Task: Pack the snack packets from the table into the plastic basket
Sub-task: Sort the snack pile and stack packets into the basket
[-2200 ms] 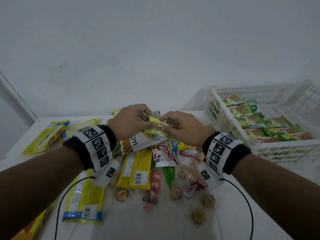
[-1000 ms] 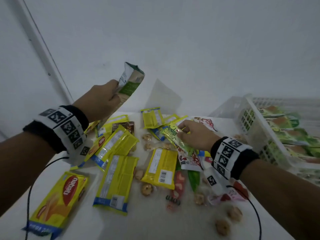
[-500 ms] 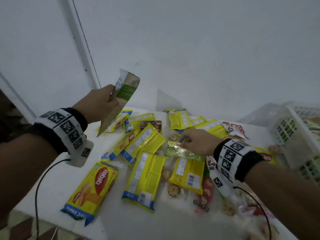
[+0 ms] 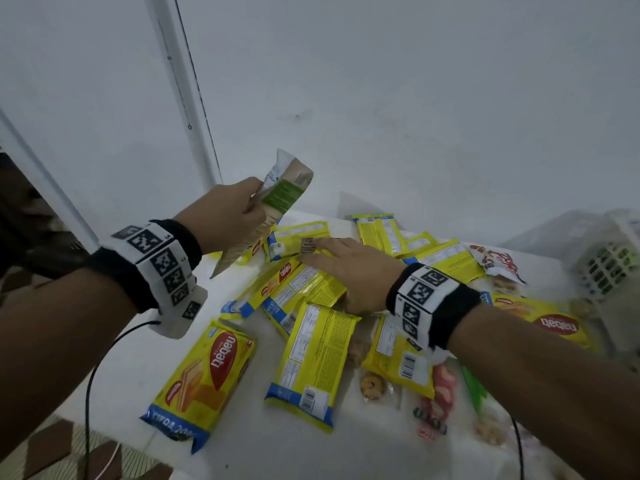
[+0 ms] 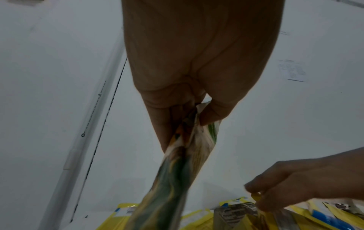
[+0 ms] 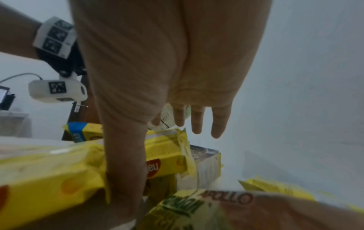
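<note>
My left hand is raised over the table's left side and grips a beige and green snack packet by its edge; the pinch and the hanging packet show in the left wrist view. My right hand reaches flat over the yellow wafer packets, fingers straight, tips at a small dark packet. A green Apollo packet lies under that wrist. The white plastic basket sits at the far right, mostly out of frame.
Several more yellow packets lie spread across the white table, with clear-wrapped cookies and a red-and-white packet nearer the basket. The table's front-left edge drops to a patterned floor. A white wall stands close behind.
The view has swung left, so the basket slid to the right edge. My right hand left the green pandan packet and moved forward-left over the yellow packets. The left hand still holds its packet up.
</note>
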A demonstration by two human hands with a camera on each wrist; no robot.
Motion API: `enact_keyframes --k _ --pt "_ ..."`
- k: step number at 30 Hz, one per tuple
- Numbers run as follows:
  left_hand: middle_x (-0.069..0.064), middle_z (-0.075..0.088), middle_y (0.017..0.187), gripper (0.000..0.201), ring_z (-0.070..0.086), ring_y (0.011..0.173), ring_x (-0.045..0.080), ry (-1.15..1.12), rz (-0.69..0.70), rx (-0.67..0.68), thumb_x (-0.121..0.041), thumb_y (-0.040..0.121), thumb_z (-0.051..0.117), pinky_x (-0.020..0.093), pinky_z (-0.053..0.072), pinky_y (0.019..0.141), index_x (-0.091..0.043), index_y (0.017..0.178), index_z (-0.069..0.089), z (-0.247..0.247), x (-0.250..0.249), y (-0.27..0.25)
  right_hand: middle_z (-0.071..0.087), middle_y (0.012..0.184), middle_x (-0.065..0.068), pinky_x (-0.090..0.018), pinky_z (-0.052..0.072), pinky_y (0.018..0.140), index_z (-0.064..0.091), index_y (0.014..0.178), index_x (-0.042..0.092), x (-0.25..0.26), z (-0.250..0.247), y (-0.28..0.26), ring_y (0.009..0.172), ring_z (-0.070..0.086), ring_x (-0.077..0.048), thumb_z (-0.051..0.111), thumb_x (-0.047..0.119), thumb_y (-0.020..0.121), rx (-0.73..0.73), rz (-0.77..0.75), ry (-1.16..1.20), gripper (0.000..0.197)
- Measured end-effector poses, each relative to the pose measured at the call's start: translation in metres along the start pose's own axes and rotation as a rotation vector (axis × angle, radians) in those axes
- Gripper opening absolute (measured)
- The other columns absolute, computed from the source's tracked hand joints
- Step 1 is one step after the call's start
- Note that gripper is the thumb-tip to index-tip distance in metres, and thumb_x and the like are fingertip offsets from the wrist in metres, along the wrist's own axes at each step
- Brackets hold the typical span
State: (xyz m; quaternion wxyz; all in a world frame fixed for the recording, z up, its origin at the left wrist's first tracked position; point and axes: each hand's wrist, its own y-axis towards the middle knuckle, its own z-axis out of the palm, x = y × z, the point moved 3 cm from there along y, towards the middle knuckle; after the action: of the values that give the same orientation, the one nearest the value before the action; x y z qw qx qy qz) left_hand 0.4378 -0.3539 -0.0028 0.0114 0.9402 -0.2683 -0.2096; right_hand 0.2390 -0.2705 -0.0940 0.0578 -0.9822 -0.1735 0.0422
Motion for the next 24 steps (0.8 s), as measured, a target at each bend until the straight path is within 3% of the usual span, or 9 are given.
enact_keyframes --k 3,6,9,13,18,22,24 --pt "0.006 0.050 0.067 0.013 0.042 0.057 0.020 0.000 0.020 0.012 -0.018 0.101 0.043 0.032 0.030 0.052 -0.008 0.095 0.047 0.002 0.000 0.001 0.022 0.163 -0.003 -0.049 0.049 0.103 0.018 0.158 0.032 0.003 0.003 0.012 0.145 0.031 -0.028 0.087 0.030 0.075 0.021 -0.025 -0.068 0.108" --pt "0.006 0.050 0.067 0.013 0.042 0.057 0.021 -0.004 0.030 0.012 -0.019 0.101 0.044 0.032 0.031 0.052 -0.007 0.096 0.047 0.003 0.002 0.001 0.037 0.145 -0.001 -0.044 0.050 0.095 0.028 0.153 0.031 -0.002 -0.001 0.004 0.125 0.042 -0.025 0.087 0.039 0.071 0.027 0.009 -0.058 0.101" --pt "0.007 0.050 0.068 0.013 0.042 0.058 0.022 -0.012 0.030 0.004 -0.018 0.099 0.044 0.033 0.032 0.052 -0.005 0.098 0.047 0.003 0.004 0.004 0.039 0.135 0.004 -0.040 0.050 0.093 0.030 0.149 0.034 -0.023 -0.006 -0.015 0.115 0.041 -0.021 0.085 0.039 0.069 0.011 0.089 -0.005 0.098" --pt "0.007 0.051 0.069 0.014 0.044 0.058 0.023 -0.006 0.034 -0.001 -0.019 0.099 0.043 0.033 0.032 0.052 -0.005 0.100 0.048 0.003 0.003 0.007 0.037 0.139 0.002 -0.040 0.047 0.095 0.029 0.152 0.032 -0.050 -0.008 -0.039 0.122 0.039 -0.023 0.082 0.041 0.070 0.015 0.238 0.047 0.098" --pt "0.008 0.054 0.071 0.014 0.046 0.058 0.024 0.014 0.046 0.009 -0.019 0.100 0.042 0.033 0.033 0.052 -0.008 0.105 0.050 0.005 0.000 0.008 0.032 0.147 -0.002 -0.047 0.042 0.108 0.023 0.157 0.029 -0.061 0.001 -0.054 0.134 0.033 -0.027 0.077 0.049 0.077 0.059 0.344 0.112 0.098" --pt "0.009 0.053 0.070 0.014 0.045 0.056 0.024 0.023 0.050 0.005 -0.017 0.100 0.041 0.032 0.034 0.051 -0.008 0.106 0.050 0.009 -0.001 0.010 0.014 0.163 0.002 -0.052 0.029 0.119 0.020 0.159 0.035 -0.063 0.001 -0.063 0.150 0.015 -0.028 0.070 0.076 0.075 0.246 0.387 0.205 0.107" --pt "0.009 0.053 0.069 0.014 0.045 0.055 0.025 0.021 0.047 -0.005 -0.017 0.100 0.041 0.032 0.034 0.051 -0.007 0.106 0.050 0.010 0.000 0.012 0.011 0.165 0.003 -0.054 0.023 0.121 0.018 0.161 0.035 -0.060 -0.005 -0.062 0.152 0.011 -0.028 0.061 0.082 0.075 0.246 0.401 0.320 0.107"
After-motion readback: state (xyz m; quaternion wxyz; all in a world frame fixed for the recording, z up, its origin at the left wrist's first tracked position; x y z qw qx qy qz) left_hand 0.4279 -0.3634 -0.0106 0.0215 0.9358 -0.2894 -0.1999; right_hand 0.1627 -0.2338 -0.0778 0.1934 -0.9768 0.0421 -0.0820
